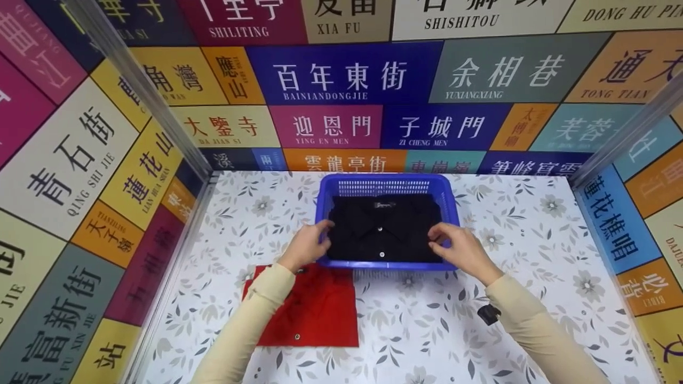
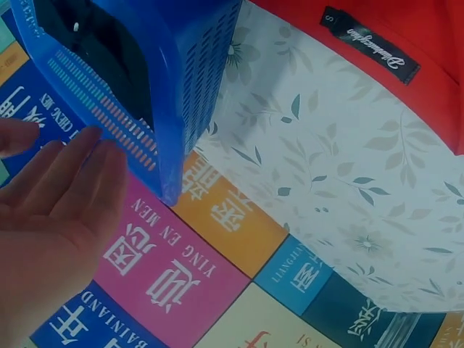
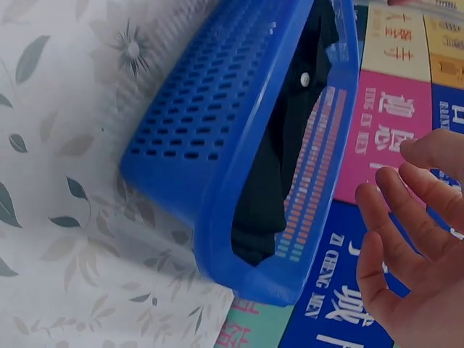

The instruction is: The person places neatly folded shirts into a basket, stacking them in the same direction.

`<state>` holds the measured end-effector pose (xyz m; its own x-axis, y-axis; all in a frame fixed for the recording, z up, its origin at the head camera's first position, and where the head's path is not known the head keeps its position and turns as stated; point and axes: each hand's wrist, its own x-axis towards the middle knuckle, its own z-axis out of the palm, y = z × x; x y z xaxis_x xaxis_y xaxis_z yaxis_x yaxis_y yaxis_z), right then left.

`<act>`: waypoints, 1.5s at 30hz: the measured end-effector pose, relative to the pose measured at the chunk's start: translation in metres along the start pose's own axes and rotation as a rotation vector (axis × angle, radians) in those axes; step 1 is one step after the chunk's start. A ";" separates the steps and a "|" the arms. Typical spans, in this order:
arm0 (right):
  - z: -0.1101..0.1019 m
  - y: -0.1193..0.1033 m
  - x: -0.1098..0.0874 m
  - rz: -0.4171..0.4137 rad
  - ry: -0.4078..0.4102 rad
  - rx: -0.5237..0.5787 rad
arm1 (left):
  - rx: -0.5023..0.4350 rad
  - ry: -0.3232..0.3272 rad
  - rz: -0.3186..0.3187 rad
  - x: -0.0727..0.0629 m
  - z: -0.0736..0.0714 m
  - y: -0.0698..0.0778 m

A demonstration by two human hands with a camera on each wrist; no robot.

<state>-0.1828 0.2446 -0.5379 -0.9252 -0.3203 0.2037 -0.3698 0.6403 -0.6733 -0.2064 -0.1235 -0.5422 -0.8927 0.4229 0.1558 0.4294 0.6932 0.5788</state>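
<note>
A folded black shirt (image 1: 380, 242), with its collar and pale buttons facing up, lies inside a blue plastic basket (image 1: 389, 265). Over the basket's left side is my left hand (image 1: 308, 246), fingers extended and holding nothing in the left wrist view (image 2: 61, 210). At the opposite side my right hand (image 1: 463, 248) hovers by the shirt's right edge, its fingers loosely bent around nothing in the right wrist view (image 3: 417, 232). A folded red shirt (image 1: 320, 312) lies on the table in front of the basket, partly hidden by my left forearm. Its black neck label (image 2: 373, 45) shows in the left wrist view.
The table (image 1: 427, 330) has a white covering with grey leaves and flowers. Colourful panels with lettering (image 1: 341, 74) stand behind it and along both sides. A small black object (image 1: 488, 314) sits against my right sleeve.
</note>
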 end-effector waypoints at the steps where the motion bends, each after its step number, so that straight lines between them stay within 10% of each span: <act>1: 0.002 -0.002 -0.002 -0.010 -0.009 0.009 | -0.002 -0.007 0.004 -0.003 -0.001 0.000; 16: 0.042 -0.019 -0.026 -0.137 -0.134 0.176 | -0.013 0.125 0.066 -0.056 0.002 -0.021; 28: 0.088 -0.016 -0.042 -0.180 -0.191 0.132 | -0.114 0.183 -0.172 -0.109 -0.006 -0.063; 45: 0.140 -0.016 -0.044 0.038 -0.331 0.176 | -0.063 0.110 -0.582 -0.172 -0.004 -0.130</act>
<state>-0.1247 0.1505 -0.6359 -0.8499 -0.5251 -0.0452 -0.2886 0.5355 -0.7936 -0.1089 -0.2889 -0.6410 -0.9892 -0.0818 -0.1217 -0.1412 0.7552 0.6401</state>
